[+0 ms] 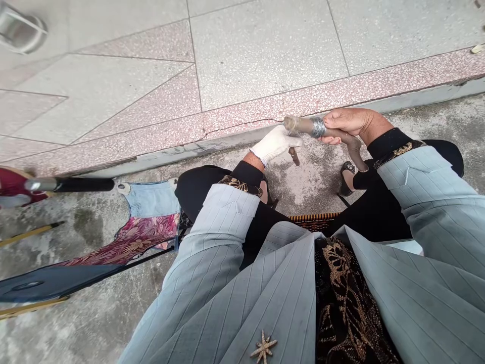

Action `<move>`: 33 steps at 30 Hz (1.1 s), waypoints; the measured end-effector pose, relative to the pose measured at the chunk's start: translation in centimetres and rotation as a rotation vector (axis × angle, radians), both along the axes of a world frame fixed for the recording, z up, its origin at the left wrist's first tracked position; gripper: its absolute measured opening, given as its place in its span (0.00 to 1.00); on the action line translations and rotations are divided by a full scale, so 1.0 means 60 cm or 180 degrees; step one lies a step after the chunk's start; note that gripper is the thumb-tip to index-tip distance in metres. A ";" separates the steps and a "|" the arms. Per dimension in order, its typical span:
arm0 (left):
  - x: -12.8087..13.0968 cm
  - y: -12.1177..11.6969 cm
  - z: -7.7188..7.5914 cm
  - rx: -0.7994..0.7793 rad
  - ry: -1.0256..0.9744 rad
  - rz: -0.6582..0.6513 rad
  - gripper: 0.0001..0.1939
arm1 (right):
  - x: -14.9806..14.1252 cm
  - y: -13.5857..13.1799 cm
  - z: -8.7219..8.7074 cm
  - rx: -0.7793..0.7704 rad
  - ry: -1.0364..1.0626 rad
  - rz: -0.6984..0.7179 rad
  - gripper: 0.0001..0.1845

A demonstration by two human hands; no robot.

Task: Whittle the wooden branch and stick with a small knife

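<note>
My right hand (346, 124), bare, is closed round a brown wooden handle (303, 125) with a silver metal band near its frayed end. My left hand (273, 144) wears a white glove and pinches the frayed end of that handle from below. A small dark brown piece (294, 155) shows just under the gloved fingers; whether the glove holds it I cannot tell. Both arms are in pale blue striped sleeves with black patterned cuffs. I sit low over rough concrete (306, 182), knees apart, a dark sandal (346, 177) under the right hand.
A pink and grey terrazzo floor (242, 65) lies beyond a raised curb (212, 144). At left are a patchwork cloth seat (146, 222) on a dark frame, a black-gripped metal bar (68, 184), a yellow stick (30, 232) and a metal object (18, 28) at the top corner.
</note>
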State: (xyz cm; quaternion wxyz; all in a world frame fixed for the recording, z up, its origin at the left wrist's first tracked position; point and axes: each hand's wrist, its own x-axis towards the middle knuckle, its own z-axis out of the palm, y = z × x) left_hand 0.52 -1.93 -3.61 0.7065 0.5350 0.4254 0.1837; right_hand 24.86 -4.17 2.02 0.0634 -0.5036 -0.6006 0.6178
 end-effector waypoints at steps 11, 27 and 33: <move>0.001 -0.013 0.006 0.0339 0.0365 -0.0585 0.18 | -0.012 0.036 -0.045 0.0923 -0.2115 0.0448 0.26; 0.028 -0.007 0.047 0.0075 -0.0773 0.1157 0.26 | -0.090 -0.002 -0.006 -0.0901 0.1668 -0.0765 0.36; 0.030 0.019 0.054 0.0245 -0.0974 0.1797 0.20 | -0.097 0.015 -0.026 -0.0388 0.1281 -0.0940 0.30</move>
